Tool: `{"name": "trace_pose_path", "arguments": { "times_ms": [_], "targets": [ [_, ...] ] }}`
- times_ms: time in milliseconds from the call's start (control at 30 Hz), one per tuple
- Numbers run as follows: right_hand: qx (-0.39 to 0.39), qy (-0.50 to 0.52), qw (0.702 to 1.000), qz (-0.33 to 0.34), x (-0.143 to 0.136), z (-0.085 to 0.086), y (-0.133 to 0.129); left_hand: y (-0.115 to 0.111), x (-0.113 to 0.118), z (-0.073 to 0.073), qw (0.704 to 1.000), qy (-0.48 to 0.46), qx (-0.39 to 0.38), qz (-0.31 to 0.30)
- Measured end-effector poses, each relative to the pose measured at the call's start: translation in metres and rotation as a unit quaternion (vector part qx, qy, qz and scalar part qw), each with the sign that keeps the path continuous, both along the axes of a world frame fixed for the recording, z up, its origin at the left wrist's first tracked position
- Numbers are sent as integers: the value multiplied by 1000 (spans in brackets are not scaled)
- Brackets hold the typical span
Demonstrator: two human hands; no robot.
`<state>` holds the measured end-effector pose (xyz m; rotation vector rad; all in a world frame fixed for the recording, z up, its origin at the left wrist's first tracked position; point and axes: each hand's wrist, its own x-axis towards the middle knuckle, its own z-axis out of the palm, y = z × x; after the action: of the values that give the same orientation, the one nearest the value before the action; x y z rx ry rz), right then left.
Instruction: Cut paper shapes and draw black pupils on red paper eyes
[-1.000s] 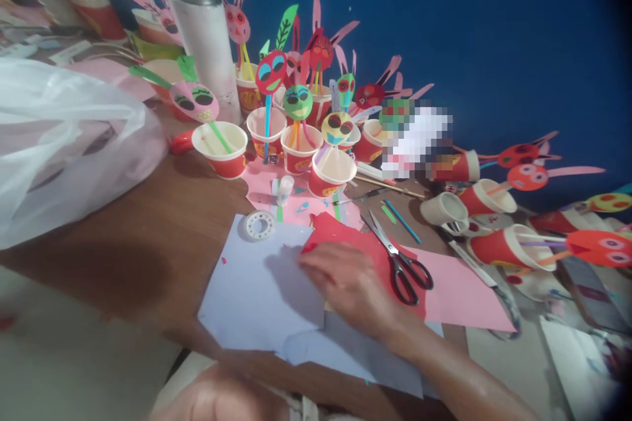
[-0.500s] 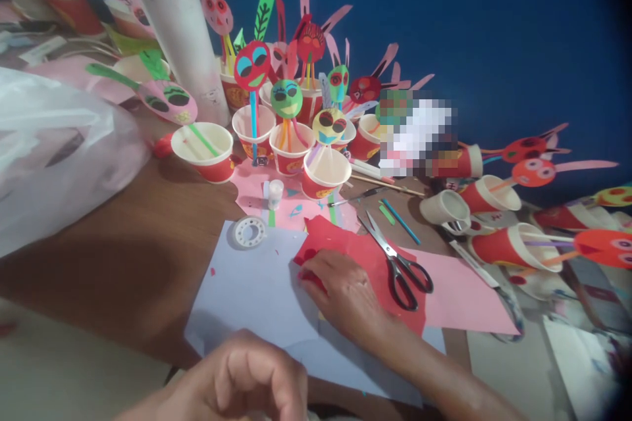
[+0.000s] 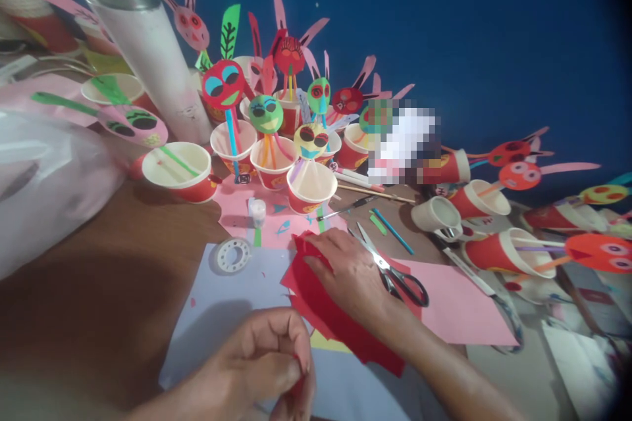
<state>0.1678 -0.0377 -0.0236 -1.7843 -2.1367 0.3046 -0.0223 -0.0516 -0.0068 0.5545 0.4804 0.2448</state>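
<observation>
My left hand [image 3: 266,362] is at the bottom centre, its fingers curled and pinched on a small red piece that barely shows between thumb and fingers. Further up, my right hand [image 3: 348,270] lies on the red paper [image 3: 345,335], fingers spread over its upper left part. Black-handled scissors [image 3: 392,270] rest on the paper just right of my right hand. Below are blue-grey sheets [image 3: 207,316] with a white tape ring [image 3: 232,255] near the top left corner. A pink sheet [image 3: 459,302] extends to the right.
Paper cups [image 3: 312,187] with paper faces on straws stand behind; more cups [image 3: 508,253] lie tipped at right. A tall bottle [image 3: 153,59] and a plastic bag [image 3: 54,177] are at left. A small white jar [image 3: 257,212] and a white mug [image 3: 437,217] stand nearby.
My right hand has moved up over the red paper, which has turned and shifted. My left hand has risen and turned, its thumb now pressed against the fingers. The view has shifted slightly.
</observation>
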Motion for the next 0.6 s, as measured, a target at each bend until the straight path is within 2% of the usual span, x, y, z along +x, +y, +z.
{"name": "trace_pose_path", "arguments": {
  "times_ms": [67,167,367,500,600],
  "targets": [
    [0,-26,1000,-10,-1,-1,11,4,4,-3,1000,17,-1,25],
    [-2,-14,1000,1,-1,-6,15,7,7,-10,998,30,-4,48],
    [-9,74,997,8,22,-7,7,12,8,-25,999,21,-5,27],
    [-3,125,992,-1,36,-3,5,14,7,-29,999,29,-2,32],
    [-5,170,985,6,33,-2,2,14,7,-29,998,48,-3,35]
  ]
}}
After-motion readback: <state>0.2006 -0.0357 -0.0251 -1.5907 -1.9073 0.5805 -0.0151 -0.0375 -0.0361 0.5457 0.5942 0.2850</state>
